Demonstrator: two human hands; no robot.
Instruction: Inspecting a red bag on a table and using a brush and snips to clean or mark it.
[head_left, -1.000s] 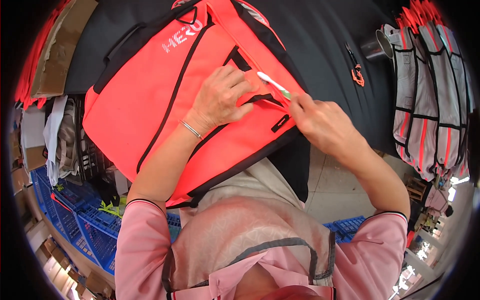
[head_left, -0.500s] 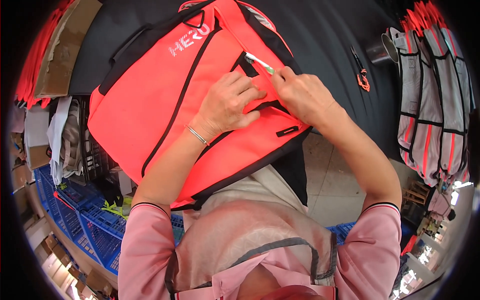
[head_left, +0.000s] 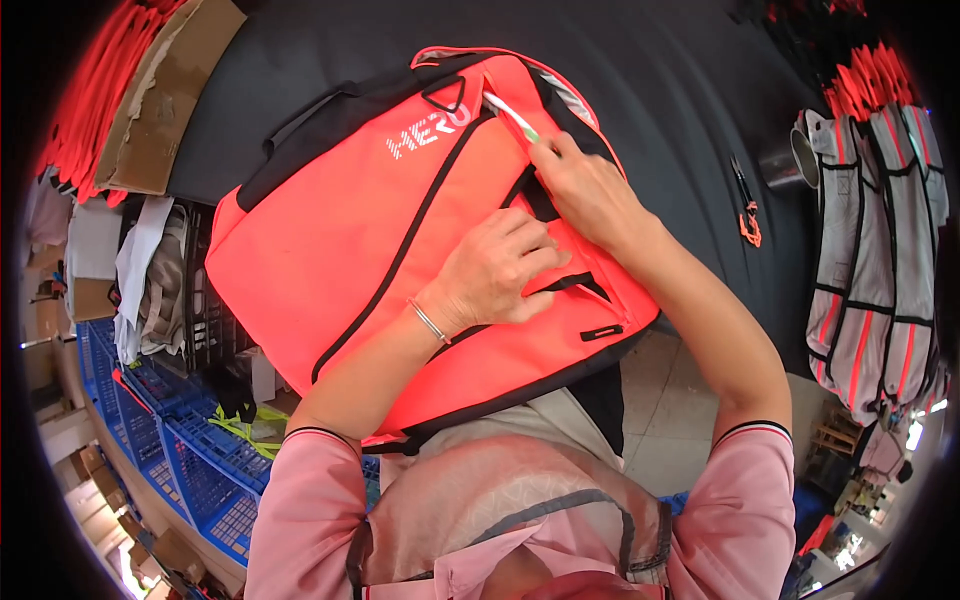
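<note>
A bright coral bag point(head_left: 320, 240) with black trim and a pale printed logo lies across the dark table. My right hand point(head_left: 592, 190) is closed round the green-and-white handle of a toothbrush point(head_left: 511, 116). The brush lies along the seam at the bag's upper right, its far end near the top corner; its bristles cannot be made out now. Lower on the bag's front, my left hand point(head_left: 497, 265) has its fingers curled against the coral fabric beside a black-edged slit point(head_left: 580, 283). Whether it pinches cloth is hidden by the fingers.
Small snips point(head_left: 746, 205) with orange handles and a metal cup point(head_left: 800, 158) lie on the black-covered table point(head_left: 690, 90) at the right. Grey straps point(head_left: 870, 260) hang beyond them. Blue crates point(head_left: 190, 450) and a cardboard box point(head_left: 170, 100) of coral pieces stand left.
My right hand has slid the toothbrush up along the seam toward the bag's top corner. The whole scene has shifted down and right in view. My left hand stays on the bag's front.
</note>
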